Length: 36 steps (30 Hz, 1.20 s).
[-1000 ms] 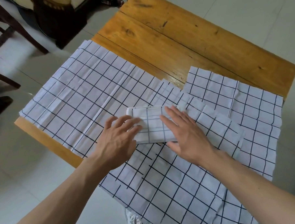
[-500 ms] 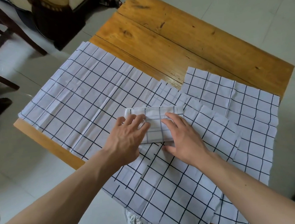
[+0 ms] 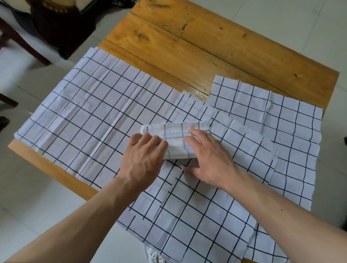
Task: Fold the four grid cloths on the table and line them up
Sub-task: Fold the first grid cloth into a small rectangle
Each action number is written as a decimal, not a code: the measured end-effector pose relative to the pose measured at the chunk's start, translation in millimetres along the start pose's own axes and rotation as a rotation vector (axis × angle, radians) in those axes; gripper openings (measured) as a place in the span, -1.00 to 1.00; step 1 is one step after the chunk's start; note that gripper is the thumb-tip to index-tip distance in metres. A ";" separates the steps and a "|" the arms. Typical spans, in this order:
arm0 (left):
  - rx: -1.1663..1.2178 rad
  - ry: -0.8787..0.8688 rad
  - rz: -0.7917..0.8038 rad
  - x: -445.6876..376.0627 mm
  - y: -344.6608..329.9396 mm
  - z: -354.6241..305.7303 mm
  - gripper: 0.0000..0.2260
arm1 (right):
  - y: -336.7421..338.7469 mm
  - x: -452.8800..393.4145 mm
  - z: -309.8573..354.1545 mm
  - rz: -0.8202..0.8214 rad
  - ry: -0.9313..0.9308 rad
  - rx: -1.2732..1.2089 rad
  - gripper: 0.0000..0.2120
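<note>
The folded cloth point(image 3: 176, 140) lies between the two sets of fingers, its long axis running left to right across the unfolded cloths point(image 3: 100, 118) on the wooden table point(image 3: 185, 47). The left hand point(image 3: 142, 162) curls its fingers over the left end. The right hand point(image 3: 209, 159) seems to pinch the near right edge, thumb tucked below.

Folded cloth point(image 3: 176, 140) lies centrally on spread cloths. One spread cloth point(image 3: 92, 117) lies left, another point(image 3: 277, 117) right, on the table point(image 3: 185, 47).
</note>
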<state>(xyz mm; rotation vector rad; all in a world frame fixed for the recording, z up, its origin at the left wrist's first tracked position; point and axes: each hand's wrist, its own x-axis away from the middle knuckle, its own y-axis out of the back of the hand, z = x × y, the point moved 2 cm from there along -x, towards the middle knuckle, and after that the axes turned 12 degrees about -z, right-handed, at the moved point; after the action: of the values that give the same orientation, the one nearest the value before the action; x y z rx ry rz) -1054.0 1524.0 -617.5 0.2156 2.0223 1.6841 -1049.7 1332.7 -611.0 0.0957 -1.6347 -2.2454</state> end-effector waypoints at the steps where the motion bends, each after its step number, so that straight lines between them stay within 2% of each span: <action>1: 0.008 0.006 -0.034 -0.6 2.3 -0.2 -0.90 | 2.5 -0.3 1.4 -0.007 0.017 0.006 -0.24; 3: 0.011 0.015 -0.049 -3.8 9.3 -1.3 -0.94 | 8.4 -1.1 5.2 -0.083 0.077 0.013 -0.36; 6: 0.012 0.010 -0.009 -12.8 27.4 -5.0 -0.91 | 23.3 -2.6 13.6 -0.255 0.141 0.018 -0.73; 8: 0.041 -0.001 0.022 -21.1 45.1 -9.0 -0.88 | 39.0 -3.5 19.0 -0.270 0.149 0.032 -0.88; 12: 0.077 -0.019 0.118 -35.6 94.3 -13.7 -0.75 | 79.9 2.9 27.2 -0.255 0.211 0.062 -0.76; 14: 0.066 -0.030 0.118 -40.8 126.6 -15.8 -0.73 | 105.8 8.3 30.8 -0.230 0.228 0.082 -0.77; 18: 0.027 -0.039 0.060 -49.9 201.0 -19.8 -0.81 | 170.7 24.8 44.6 -0.155 0.237 0.096 -0.78; 21: 0.024 -0.056 0.024 -53.8 256.0 -26.8 -0.94 | 221.2 42.5 59.8 -0.166 0.242 0.080 -0.77; 28: 0.059 -0.021 -0.051 -53.0 354.9 -52.4 -0.74 | 310.7 92.8 78.0 -0.170 0.194 0.114 -0.78; 32: 0.123 -0.034 -0.143 -45.5 403.2 -71.9 -0.87 | 364.2 142.0 88.9 -0.227 0.123 0.119 -0.76; 36: 0.240 -0.092 -0.187 -42.9 431.2 -87.0 -0.77 | 401.6 195.2 104.5 -0.292 0.076 0.123 -0.75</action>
<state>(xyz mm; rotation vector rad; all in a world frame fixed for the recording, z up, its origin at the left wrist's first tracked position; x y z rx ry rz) -1139.0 1526.0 -183.8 0.1754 2.1023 1.2960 -1159.9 1257.4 -172.3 0.4737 -1.8155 -2.3109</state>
